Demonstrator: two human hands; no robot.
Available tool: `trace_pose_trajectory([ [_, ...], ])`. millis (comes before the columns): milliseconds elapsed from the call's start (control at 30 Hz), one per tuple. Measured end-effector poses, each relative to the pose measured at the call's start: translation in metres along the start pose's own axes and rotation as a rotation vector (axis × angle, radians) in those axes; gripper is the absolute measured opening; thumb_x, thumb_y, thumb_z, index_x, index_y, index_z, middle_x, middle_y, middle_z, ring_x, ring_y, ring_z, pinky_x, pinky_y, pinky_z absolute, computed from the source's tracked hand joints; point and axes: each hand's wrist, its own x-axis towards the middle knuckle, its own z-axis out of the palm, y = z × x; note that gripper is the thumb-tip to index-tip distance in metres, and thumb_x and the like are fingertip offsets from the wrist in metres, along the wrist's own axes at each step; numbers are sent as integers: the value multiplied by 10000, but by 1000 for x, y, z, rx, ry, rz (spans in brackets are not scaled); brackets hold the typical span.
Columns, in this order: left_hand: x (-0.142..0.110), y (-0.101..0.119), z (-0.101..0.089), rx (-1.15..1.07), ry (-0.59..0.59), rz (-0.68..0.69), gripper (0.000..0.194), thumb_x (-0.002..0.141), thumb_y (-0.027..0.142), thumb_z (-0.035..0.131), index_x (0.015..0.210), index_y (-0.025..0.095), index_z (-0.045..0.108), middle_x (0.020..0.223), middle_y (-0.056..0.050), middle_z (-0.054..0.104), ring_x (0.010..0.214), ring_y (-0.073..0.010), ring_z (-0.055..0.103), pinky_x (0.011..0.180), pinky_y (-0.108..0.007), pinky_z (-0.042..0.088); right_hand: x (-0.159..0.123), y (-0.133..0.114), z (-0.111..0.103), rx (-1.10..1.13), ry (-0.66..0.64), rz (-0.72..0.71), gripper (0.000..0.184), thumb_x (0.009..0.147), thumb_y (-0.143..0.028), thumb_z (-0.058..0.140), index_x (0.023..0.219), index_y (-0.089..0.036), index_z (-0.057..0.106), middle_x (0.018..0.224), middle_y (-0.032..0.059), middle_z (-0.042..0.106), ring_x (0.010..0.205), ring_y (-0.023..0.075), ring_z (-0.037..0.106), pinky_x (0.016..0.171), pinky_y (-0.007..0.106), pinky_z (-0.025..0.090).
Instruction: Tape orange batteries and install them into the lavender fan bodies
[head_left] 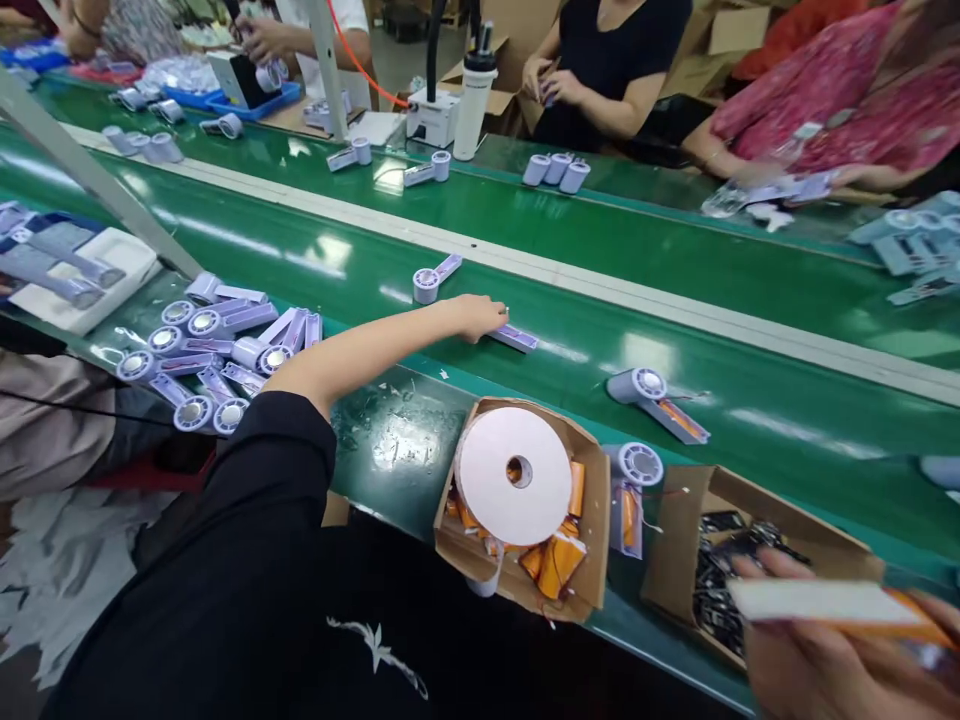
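My left hand point(478, 316) reaches out over the green conveyor belt point(750, 400). Its fingers are curled onto the end of a lilac fan handle piece point(516, 339) that lies flat on the belt. My right hand point(817, 655) is at the bottom right edge, blurred, gripping a flat white-and-orange piece point(825, 603) above a cardboard box of small black parts point(679, 545). A lilac fan shell with an orange battery point(654, 397) lies on the belt between the two hands. Another fan shell point(636, 480) lies at the belt's near edge.
A cardboard box point(592, 540) holds a white tape roll point(514, 488) and orange batteries. Several lilac fans point(214, 345) are piled at the left, and one more fan point(433, 280) lies beyond my left hand. Other people work across the belt by a white bottle point(475, 100). A metal strut point(90, 170) slants at left.
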Motion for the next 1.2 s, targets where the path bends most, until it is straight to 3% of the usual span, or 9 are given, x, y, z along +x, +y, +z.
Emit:
trace_pose_trajectory([
  [100,2,9,9,28,78,32,614,875,144,680,1489,130,697,1468,-202,702,1287,-348,665,1018,-410,540,27,-14,73,-19,-167,-284,570,442,-362,1113,925,-466,829,1077,5,837,857,333,860,833,559,763],
  [233,6,9,17,-13,185,18,378,1038,255,574,1334,138,776,1321,-195,761,1240,-323,668,1022,-411,526,73,-6,159,30,-594,-244,617,579,-389,1083,1098,-310,759,926,11,840,845,288,870,739,453,764],
  [367,14,6,26,-89,200,43,315,1014,232,600,1223,166,826,1322,-179,761,1306,-317,609,1084,-404,491,109,27,205,-55,-782,-184,656,705,-432,1018,1249,-274,688,951,13,844,902,247,870,815,403,750],
  [467,28,6,29,-154,196,10,289,944,237,680,1172,178,848,1323,-174,762,1285,-335,611,1094,-410,474,130,56,220,-189,-787,-197,606,730,-471,984,1233,-259,721,962,18,860,923,242,868,930,419,734],
  [567,42,2,25,-221,161,5,215,935,347,748,1078,232,861,1132,-106,817,1123,-285,683,995,-341,482,150,79,227,-327,-782,-211,518,757,-517,929,1163,-243,758,950,20,872,936,250,864,981,443,715],
  [667,47,-1,22,-283,168,-5,245,1021,399,646,1096,276,845,1089,-50,835,1029,-235,714,893,-295,471,165,95,233,-428,-815,-207,479,796,-507,875,1172,-234,762,956,31,880,932,254,859,961,439,708],
  [867,46,10,22,-332,230,-71,271,1058,346,593,1144,242,828,1246,-101,830,1127,-277,744,905,-320,489,168,102,247,-879,-966,-399,403,946,-321,759,1331,-202,751,1161,93,883,1064,257,852,986,381,668],
  [1067,40,27,10,-368,235,-112,293,1072,281,581,1192,199,836,1264,-146,825,1146,-301,751,923,-354,530,156,93,259,-1149,-1084,-471,397,936,-291,778,1321,-205,821,964,139,874,917,339,836,883,415,628],
  [1200,20,44,-4,-384,191,-156,328,1134,280,557,1315,202,819,1387,-148,792,1195,-245,750,897,-309,529,152,107,263,-1453,-1203,-599,404,1051,-406,619,1347,-229,829,981,179,865,897,369,831,827,434,609],
])
